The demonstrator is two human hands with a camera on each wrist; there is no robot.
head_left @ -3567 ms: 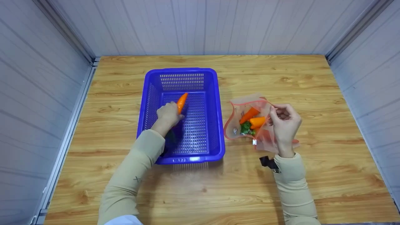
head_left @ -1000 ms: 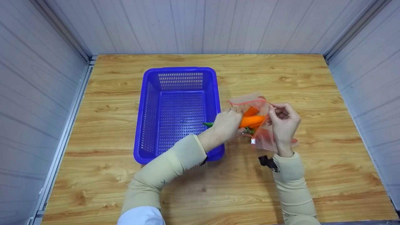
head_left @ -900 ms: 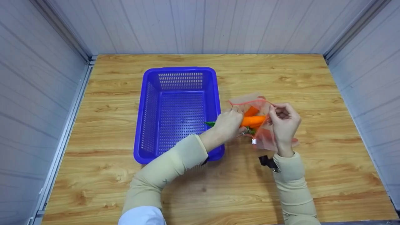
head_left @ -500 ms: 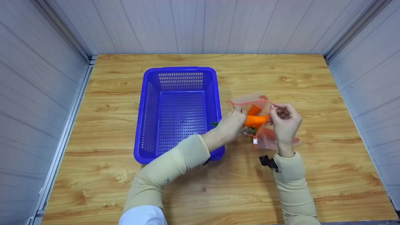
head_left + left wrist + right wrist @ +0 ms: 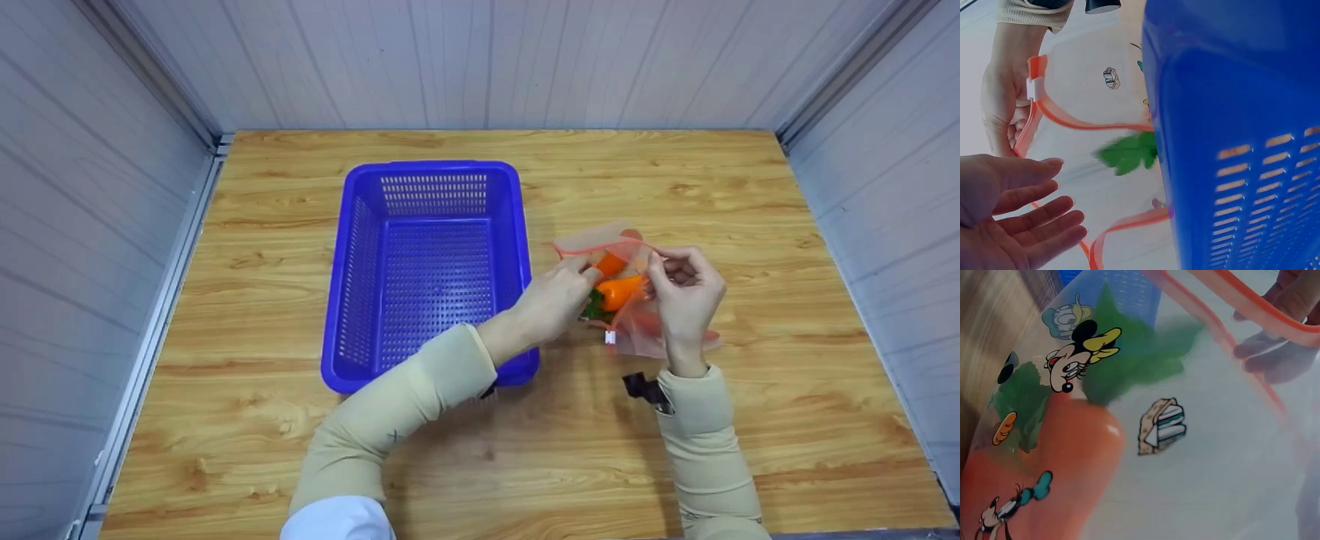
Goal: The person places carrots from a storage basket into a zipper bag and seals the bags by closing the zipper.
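A clear zip bag (image 5: pixel 641 341) with orange edging and a white slider (image 5: pixel 610 337) lies right of the basket, its mouth spread open. Inside it are carrots (image 5: pixel 621 293) with green leafy tops (image 5: pixel 594 306). My right hand (image 5: pixel 688 292) pinches the bag's edge between thumb and fingers. At the mouth is my left hand (image 5: pixel 553 301); the left wrist view shows its fingers (image 5: pixel 1044 216) loosely extended, holding nothing, beside green leaves (image 5: pixel 1129 153). Through the cartoon-printed film, the right wrist view shows an orange carrot (image 5: pixel 1081 450) and its leaves.
A blue slotted plastic basket (image 5: pixel 341 285) stands left of the bag, and my left forearm crosses its front right corner. Wood-grain tabletop (image 5: pixel 795 262) surrounds both. Pale panel walls (image 5: pixel 487 67) enclose the back and sides.
My left hand took a carrot from the basket, carried it right into the bag and let go; its fingers have since loosened. My right hand has kept its pinch on the bag.
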